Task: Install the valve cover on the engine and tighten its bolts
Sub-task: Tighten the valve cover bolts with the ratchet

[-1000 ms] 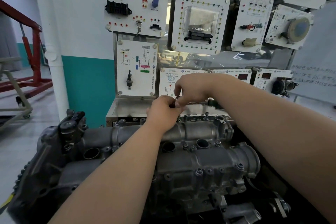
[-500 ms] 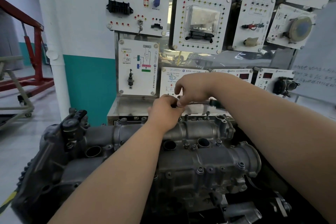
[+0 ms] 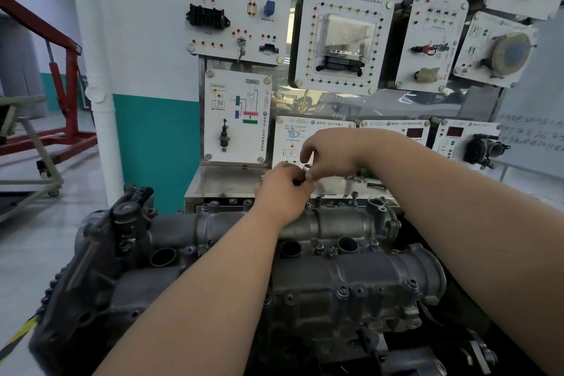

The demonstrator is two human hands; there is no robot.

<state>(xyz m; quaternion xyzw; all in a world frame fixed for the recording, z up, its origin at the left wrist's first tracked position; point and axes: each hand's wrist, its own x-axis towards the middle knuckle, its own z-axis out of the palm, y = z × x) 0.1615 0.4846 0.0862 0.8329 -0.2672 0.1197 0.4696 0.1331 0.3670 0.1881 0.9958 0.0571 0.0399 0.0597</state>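
The grey metal valve cover (image 3: 341, 223) lies on top of the engine (image 3: 351, 281), with several bolts standing along its back edge (image 3: 354, 196). Both my hands meet just above that back edge. My left hand (image 3: 282, 192) has its fingers curled round the dark lower part of a small tool (image 3: 305, 174). From above, my right hand (image 3: 331, 154) pinches the tool's silver top with thumb and fingertips. What the tool's lower end touches is hidden by my left hand.
A steel shelf (image 3: 225, 185) behind the engine carries loose bolts (image 3: 355, 178). White training panels (image 3: 238, 17) cover the wall above. A white pipe (image 3: 100, 94) and a red hoist frame (image 3: 65, 76) stand to the left.
Both hands stay at the same spot on the tool. Its silver top now shows between my right fingers. The green handle seen past my right wrist is no longer visible.
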